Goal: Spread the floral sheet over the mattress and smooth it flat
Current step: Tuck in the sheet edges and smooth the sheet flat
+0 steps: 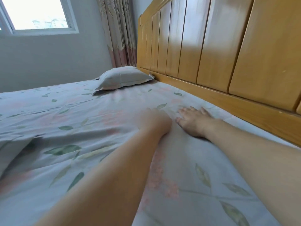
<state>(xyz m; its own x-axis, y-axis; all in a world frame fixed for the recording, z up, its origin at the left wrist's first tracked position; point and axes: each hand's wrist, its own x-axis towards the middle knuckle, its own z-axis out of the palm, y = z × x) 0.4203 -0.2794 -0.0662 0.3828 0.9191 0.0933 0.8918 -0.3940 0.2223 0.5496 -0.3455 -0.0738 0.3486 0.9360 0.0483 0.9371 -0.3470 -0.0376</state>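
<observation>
From the head camera, two bare hands lay on one floral sheet (91, 128), which covered the mattress from the near edge up to the wooden headboard (228, 51). The mattress itself was hidden under the cloth.

The right hand (193, 121) rested palm down on the sheet just beside the headboard's lower rail, its fingers straight and spread apart, pressing flat on the fabric and gripping nothing. The left hand (154, 121) lay on the sheet just beside the right one, the two nearly touching at the thumb side. It was blurred, so whether its fingers were together or apart, or pinching cloth, could not be told. Both forearms were bare and reached in from the lower edge of the frame.

The sheet was pale grey with green leaves and faint pink blooms. Near the hands it lay fairly flat; to the left several long creases ran across it, and at the left edge one raised fold (17, 144) stood up from the surface.

One pillow (123, 77), in a pale cover, sat on the sheet at the far end, its corner touching the headboard. Behind it hung one patterned curtain (118, 30), and one window (37, 13) showed in the wall at the upper left.
</observation>
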